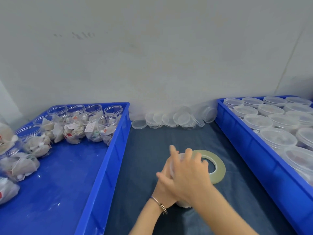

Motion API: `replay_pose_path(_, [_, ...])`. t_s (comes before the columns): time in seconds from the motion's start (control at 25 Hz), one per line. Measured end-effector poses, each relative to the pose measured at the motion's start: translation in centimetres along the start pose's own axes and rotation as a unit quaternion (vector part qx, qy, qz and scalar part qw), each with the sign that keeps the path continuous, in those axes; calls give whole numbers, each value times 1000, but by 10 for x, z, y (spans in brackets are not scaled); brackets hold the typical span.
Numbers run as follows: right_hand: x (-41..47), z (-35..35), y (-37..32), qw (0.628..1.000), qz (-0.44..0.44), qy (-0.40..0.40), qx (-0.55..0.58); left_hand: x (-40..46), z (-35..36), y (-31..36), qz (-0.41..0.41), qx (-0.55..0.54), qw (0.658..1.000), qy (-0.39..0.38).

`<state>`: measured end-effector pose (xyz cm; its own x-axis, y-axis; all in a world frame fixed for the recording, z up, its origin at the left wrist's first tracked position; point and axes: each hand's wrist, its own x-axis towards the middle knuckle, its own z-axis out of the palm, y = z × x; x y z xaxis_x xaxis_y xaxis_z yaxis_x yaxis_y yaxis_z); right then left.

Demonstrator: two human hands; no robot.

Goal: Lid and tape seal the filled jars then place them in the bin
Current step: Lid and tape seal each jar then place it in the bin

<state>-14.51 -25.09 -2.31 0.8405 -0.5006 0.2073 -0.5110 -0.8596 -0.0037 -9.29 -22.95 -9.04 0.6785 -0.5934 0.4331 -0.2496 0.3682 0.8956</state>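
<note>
Nothing here can be read. Far left of my fingers, the sachets in the open jars (74, 128) carry small paper tags (89, 127) with red and green patches, but any print on them is too small and blurred to make out. The wall (152, 48) beyond my fingers shows a faint grey smudge, not letters I can tell.
</note>
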Motion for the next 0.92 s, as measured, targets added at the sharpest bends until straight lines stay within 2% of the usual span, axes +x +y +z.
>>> replay_pose_path(0.04, [1, 0, 14, 997, -57, -39, 30, 6, -9, -9, -26, -28, 997, 67])
replay_pose_path(0.08, [1, -5, 28, 986, -123, -89, 70, 6, -16, -13, -45, -48, 996, 66])
replay_pose_path(0.12, [1, -10, 39, 977, -163, -105, 87, 3, -19, -16, -47, -1, 999, -27])
replay_pose_path(0.16, [-2, -8, 46, 980, -170, -87, 63, 2, -18, -12, -74, 87, 991, -73])
replay_pose_path(0.24, [-10, -1, 36, 996, -80, 23, -39, -5, -22, 1, 14, 247, 966, -72])
replay_pose_path(0.28, [-13, -2, 25, 997, -35, 29, -61, -7, -23, 6, 60, 380, 920, -72])
replay_pose_path(0.32, [-13, -1, 15, 997, -10, 46, -65, -8, -16, 13, 108, 384, 916, -28])
replay_pose_path(0.36, [-12, 0, 11, 998, -16, 43, -51, -14, -8, 14, 179, 420, 890, -12])
replay_pose_path(0.48, [0, -1, 31, 987, -146, -10, 72, -2, -9, 16, 200, 388, 899, 30])
replay_pose_path(0.52, [2, -2, 38, 975, -190, -6, 111, -7, -12, 13, 172, 445, 878, -33])
replay_pose_path(0.56, [0, 1, 41, 972, -202, 10, 119, -10, -7, 11, 150, 495, 854, -54])
replay_pose_path(0.6, [-5, 4, 38, 974, -184, 33, 128, -11, -7, 4, 183, 560, 807, -52])
replay_pose_path(0.64, [-8, 6, 34, 976, -160, 55, 136, -9, -7, 6, 186, 528, 827, -46])
replay_pose_path(0.68, [-9, 9, 28, 975, -148, 79, 143, -4, -10, 5, 181, 491, 852, -2])
replay_pose_path(0.72, [-9, 13, 22, 971, -147, 120, 142, -1, -11, 8, 144, 421, 895, 7])
replay_pose_path(0.76, [-7, 16, 24, 956, -149, 151, 200, -6, -12, 5, 90, 365, 926, -1])
replay_pose_path(0.8, [-2, 13, 31, 924, -121, 154, 329, -15, -11, 4, 50, 296, 954, -21])
replay_pose_path(0.84, [4, 10, 44, 872, -69, 118, 471, -22, -12, 5, 38, 221, 974, 11])
replay_pose_path(0.88, [9, 15, 61, 813, -9, 94, 575, -25, -18, 2, -29, 121, 992, 13])
replay_pose_path(0.92, [9, 22, 77, 819, 30, 83, 567, -28, -23, 1, -55, 83, 995, 10])
